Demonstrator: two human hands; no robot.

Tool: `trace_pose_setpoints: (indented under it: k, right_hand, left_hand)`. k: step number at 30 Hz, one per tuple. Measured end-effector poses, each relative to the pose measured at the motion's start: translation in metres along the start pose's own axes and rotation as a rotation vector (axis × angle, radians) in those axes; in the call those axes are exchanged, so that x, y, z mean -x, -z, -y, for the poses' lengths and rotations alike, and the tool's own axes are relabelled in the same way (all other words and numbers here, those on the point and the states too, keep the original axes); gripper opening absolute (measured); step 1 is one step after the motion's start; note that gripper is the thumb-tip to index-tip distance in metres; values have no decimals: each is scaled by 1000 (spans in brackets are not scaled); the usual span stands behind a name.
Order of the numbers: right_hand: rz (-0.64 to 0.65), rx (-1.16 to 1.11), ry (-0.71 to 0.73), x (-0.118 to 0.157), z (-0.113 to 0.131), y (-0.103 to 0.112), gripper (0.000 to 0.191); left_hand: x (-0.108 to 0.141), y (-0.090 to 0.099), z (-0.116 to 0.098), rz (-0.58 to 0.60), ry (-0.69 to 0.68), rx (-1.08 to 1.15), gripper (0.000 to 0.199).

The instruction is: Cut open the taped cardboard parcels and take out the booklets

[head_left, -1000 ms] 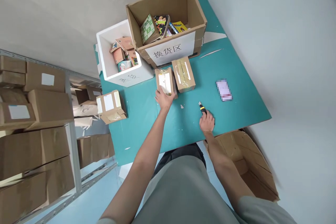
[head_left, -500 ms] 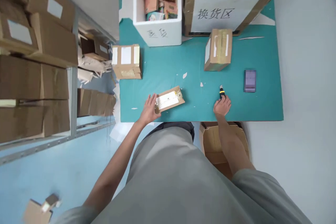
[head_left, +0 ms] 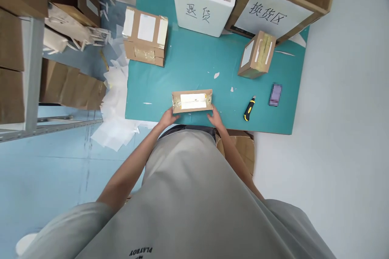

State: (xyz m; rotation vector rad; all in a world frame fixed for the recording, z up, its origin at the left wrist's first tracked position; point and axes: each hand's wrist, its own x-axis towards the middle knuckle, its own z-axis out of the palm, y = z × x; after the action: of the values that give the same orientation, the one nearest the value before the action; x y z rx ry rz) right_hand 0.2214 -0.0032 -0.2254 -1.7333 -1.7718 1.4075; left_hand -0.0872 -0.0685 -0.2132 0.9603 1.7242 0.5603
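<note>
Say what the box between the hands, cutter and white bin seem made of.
Box: matte cardboard, by its brown sides; shiny tape at the ends.
Cutter: probably plastic, smooth black and yellow; metallic-looking tip.
White bin: perhaps foam, by its thick matte walls.

Taped, white-labelled cardboard box [head_left: 192, 101]

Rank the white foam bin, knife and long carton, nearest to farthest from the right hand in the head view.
1. Long carton: right hand at its right end.
2. Knife: off to the right.
3. White foam bin: well back.
</note>
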Motion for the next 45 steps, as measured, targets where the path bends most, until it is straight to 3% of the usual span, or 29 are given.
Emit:
trace_pose_setpoints:
  k: [2,5,10,15,20,25,29,34,38,42,45]
  right_hand:
    - [-19,-27,-44,4,8,0,64]
    - [-77,-69,-48,12,15,13,51]
    - [-176,-146,-67,17,22,26,63]
    - [-161,-243,-101,21,18,11,68]
    - [-182,-367,-234,40,4,-4,67]
    - [-180,-391,-224,52,5,-13,54]
    - [-265,-336,-132,49,23,-6,50]
    - [-345,-251,34,42,50,17,51]
    - [-343,-249,91,41,62,22,50]
    - [-312,-239,80,43,57,13,53]
    - [-341,-276,16,49,43,9,60]
  left_hand:
    - [-1,-1,-1,-12,2,15,46]
    - [6,6,-7,-42,-60,104,49]
    - [10,19,-24,-124,-65,47,45]
    - [0,17,-16,-35,26,140,54]
    - [4,14,8,-76,117,291,56]
    - [15,12,12,-30,8,198,45]
    - [20,16,-6,-54,-118,180,40]
    - [17,30,-48,-196,-343,179,43]
    - [7,34,-64,-229,-353,169,46]
    - [-2,27,-51,-204,-208,106,51]
    - [2,21,-31,-153,-183,170,57]
